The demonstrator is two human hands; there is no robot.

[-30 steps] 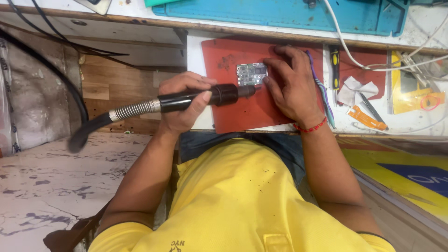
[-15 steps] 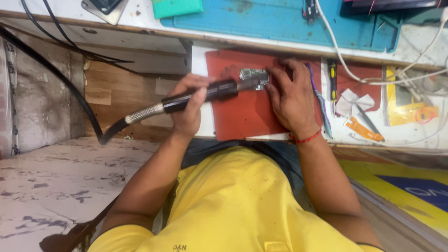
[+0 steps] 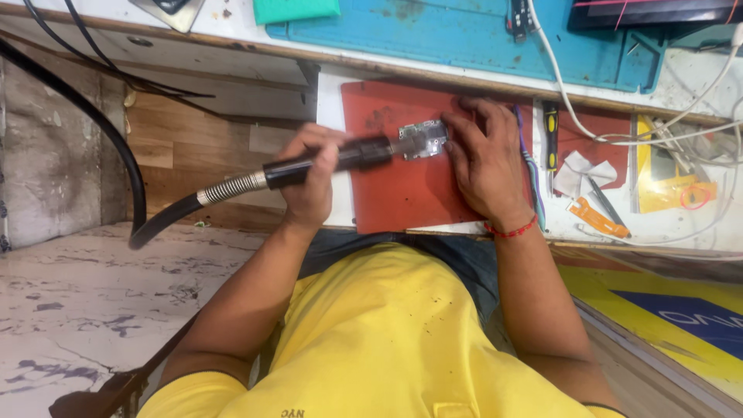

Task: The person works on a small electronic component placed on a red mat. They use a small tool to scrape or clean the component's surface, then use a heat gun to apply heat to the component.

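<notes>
My left hand (image 3: 309, 190) is wrapped around a black handpiece (image 3: 340, 159) on a flexible metal-sprung shaft (image 3: 232, 186). Its tip rests against a small silvery circuit board (image 3: 424, 139). That board lies on a red mat (image 3: 402, 197) on the bench. My right hand (image 3: 484, 159), with a red thread at the wrist, lies flat on the mat, and its fingertips hold the board's right edge. The tool bit itself is hidden where it meets the board.
A blue work mat (image 3: 464, 35) and a green block (image 3: 296, 9) lie at the far edge. A yellow-handled tool (image 3: 550, 135), an orange tool (image 3: 594, 217), yellow packaging (image 3: 669, 182) and white cables (image 3: 619, 131) sit to the right. A thick black hose (image 3: 116, 131) hangs at the left.
The view has shifted slightly. Both hands stay at the board, and the handpiece tip has moved only a little along its left edge.
</notes>
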